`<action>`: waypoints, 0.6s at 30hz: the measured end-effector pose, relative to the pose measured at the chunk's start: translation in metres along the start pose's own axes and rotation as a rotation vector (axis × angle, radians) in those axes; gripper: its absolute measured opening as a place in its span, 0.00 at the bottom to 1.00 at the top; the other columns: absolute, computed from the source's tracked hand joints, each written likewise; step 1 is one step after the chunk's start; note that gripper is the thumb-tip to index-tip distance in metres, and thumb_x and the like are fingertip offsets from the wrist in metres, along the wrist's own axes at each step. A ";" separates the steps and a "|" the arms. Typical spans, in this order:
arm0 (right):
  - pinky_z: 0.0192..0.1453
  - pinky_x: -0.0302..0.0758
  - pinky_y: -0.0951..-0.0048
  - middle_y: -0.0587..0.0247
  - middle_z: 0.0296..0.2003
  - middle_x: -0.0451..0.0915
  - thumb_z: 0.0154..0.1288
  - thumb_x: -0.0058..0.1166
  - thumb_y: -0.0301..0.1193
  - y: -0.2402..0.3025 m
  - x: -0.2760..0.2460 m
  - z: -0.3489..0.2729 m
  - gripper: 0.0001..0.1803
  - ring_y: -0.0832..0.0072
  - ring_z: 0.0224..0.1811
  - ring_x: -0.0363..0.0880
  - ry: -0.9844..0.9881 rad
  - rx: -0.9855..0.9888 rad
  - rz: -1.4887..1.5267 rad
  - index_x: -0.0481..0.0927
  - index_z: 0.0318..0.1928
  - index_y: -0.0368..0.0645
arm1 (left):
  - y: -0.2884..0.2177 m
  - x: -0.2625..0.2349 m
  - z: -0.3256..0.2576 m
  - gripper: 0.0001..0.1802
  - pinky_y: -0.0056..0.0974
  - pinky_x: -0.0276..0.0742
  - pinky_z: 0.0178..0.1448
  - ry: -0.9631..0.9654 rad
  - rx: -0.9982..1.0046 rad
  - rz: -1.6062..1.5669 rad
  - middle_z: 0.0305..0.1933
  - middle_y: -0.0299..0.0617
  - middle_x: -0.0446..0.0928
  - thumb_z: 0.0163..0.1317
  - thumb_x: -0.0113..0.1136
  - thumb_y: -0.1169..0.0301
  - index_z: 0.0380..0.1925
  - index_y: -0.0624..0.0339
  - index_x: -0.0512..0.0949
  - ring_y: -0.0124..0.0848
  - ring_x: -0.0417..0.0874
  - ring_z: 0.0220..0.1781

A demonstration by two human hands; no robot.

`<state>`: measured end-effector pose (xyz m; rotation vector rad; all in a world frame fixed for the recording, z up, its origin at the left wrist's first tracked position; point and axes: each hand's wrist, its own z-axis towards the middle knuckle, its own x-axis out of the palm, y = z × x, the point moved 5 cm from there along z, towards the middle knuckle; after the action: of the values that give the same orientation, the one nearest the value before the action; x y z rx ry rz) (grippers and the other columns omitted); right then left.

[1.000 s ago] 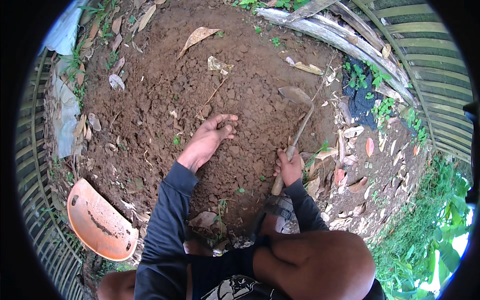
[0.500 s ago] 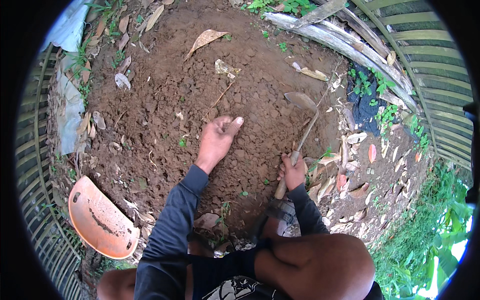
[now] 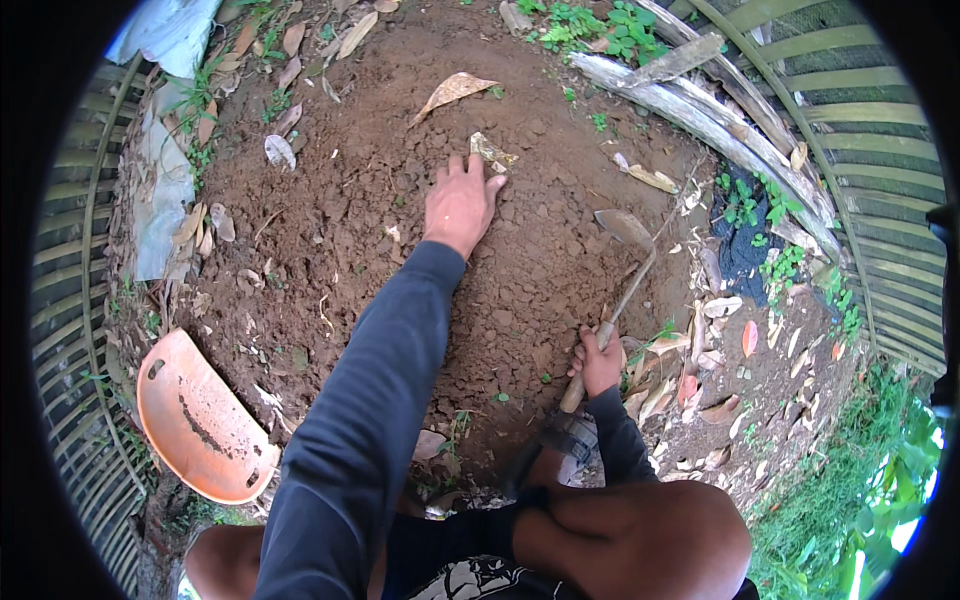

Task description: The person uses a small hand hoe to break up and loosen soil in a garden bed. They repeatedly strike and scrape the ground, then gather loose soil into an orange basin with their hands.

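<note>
Small wooden-handled garden trowel point(image 3: 612, 300) lay slanted on the right side of the brown soil mound point(image 3: 400, 240), blade up-slope, handle end gripped in the right hand point(image 3: 597, 365), fist closed round it. Left hand point(image 3: 460, 205) was stretched far forward, palm down and fingers spread on the soil, fingertips touching a dry curled leaf point(image 3: 492, 152). Orange curved plastic tray point(image 3: 200, 420) sat well apart at lower left, with grey weathered planks point(image 3: 700, 110) edging the mound upper right.

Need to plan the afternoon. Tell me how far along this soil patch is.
Done: the soil looks loosened and crumbly. In hand: the left hand presses on it by a dry leaf; the right hand grips a trowel. Left: leaves remain scattered; nothing planted.
</note>
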<state>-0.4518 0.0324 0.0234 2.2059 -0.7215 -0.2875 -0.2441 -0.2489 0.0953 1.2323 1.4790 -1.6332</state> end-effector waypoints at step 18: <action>0.16 0.67 0.72 0.69 0.20 0.67 0.75 0.60 0.30 -0.003 -0.002 0.002 0.12 0.78 0.15 0.66 0.005 -0.006 0.054 0.68 0.44 0.47 | 0.054 -0.025 -0.012 0.14 0.52 0.85 0.42 0.189 0.293 0.135 0.30 0.59 0.84 0.76 0.56 0.65 0.38 0.68 0.79 0.52 0.88 0.34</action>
<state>-0.4531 0.0339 0.0202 2.1768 -0.7746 -0.2563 -0.1835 -0.2516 0.0974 1.6505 1.2620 -1.7233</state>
